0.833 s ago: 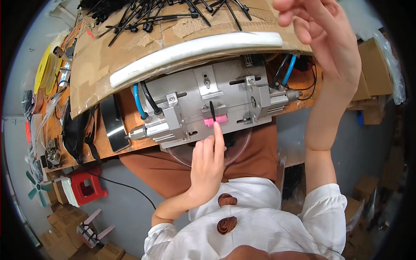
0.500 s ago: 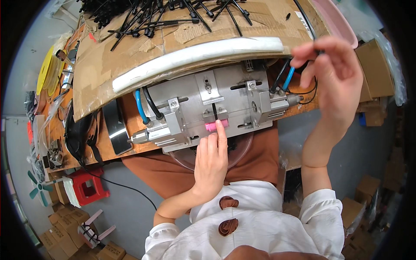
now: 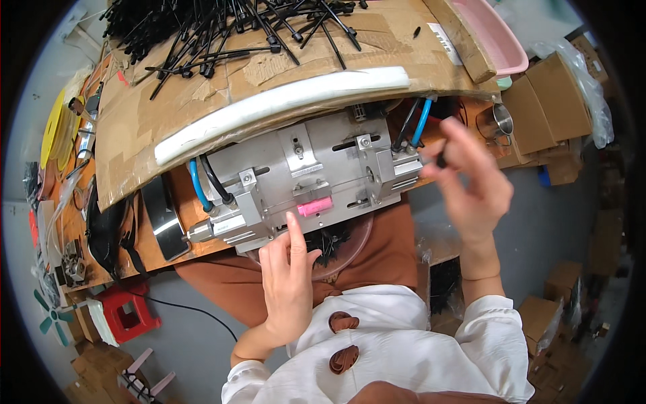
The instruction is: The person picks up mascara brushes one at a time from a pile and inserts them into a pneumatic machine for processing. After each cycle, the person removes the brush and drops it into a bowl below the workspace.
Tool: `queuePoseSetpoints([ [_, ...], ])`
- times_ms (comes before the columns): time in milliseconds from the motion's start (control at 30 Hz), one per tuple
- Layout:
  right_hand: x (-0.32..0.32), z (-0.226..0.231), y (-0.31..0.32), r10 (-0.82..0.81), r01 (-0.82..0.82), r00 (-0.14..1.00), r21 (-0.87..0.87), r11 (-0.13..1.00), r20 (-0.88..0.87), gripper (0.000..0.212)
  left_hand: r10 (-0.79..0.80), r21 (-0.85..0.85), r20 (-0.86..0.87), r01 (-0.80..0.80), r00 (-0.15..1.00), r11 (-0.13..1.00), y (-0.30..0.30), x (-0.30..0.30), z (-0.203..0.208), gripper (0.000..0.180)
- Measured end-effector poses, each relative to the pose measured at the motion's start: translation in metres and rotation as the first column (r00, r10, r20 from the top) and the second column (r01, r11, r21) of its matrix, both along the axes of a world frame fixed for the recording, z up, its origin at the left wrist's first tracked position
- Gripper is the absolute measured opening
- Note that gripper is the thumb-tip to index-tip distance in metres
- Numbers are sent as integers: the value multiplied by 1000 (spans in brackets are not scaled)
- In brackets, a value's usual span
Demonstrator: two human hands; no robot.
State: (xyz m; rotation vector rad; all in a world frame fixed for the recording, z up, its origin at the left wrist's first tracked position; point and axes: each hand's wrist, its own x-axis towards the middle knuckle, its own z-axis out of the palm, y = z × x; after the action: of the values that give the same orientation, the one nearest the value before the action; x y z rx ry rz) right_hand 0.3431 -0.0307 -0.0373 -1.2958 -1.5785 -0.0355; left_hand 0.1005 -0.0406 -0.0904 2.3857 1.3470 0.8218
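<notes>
My left hand [image 3: 286, 283] is at the front edge of a metal fixture plate [image 3: 276, 176], index finger stretched out and thumb apart, holding nothing. Its fingertip is just left of a pink cylindrical piece [image 3: 315, 206] on the plate. My right hand [image 3: 474, 192] is raised beside the fixture's right end, smeared by motion. Its thumb and fingers pinch a dark piece [image 3: 441, 160], mostly hidden by the fingers. Two metal cylinder units, left [image 3: 245, 219] and right [image 3: 390, 172], flank the plate's middle bracket [image 3: 301, 151].
Black rods with heads [image 3: 252, 50] are heaped on cardboard [image 3: 350, 50] behind a white foam strip [image 3: 282, 111]. Blue hoses [image 3: 422, 123] run to the fixture. A clear bowl [image 3: 360, 246] with black pieces is below its front edge. A phone [image 3: 165, 222] and metal cup [image 3: 499, 121] flank the fixture.
The black rod that stood in the middle bracket is gone from it. My left finger has drawn back off the pink piece. My right hand has come down and left toward the fixture.
</notes>
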Motion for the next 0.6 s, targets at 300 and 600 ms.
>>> queuePoseSetpoints([
  [300, -71, -75, -31, 258, -205, 955, -301, 931, 147, 66, 109, 71, 34, -111, 993, 991, 11, -18, 10, 74],
  [600, -85, -87, -25, 221, -144, 957, -352, 925, 189, 67, 78, 34, 24, -79, 997, 996, 13, -16, 10, 73],
])
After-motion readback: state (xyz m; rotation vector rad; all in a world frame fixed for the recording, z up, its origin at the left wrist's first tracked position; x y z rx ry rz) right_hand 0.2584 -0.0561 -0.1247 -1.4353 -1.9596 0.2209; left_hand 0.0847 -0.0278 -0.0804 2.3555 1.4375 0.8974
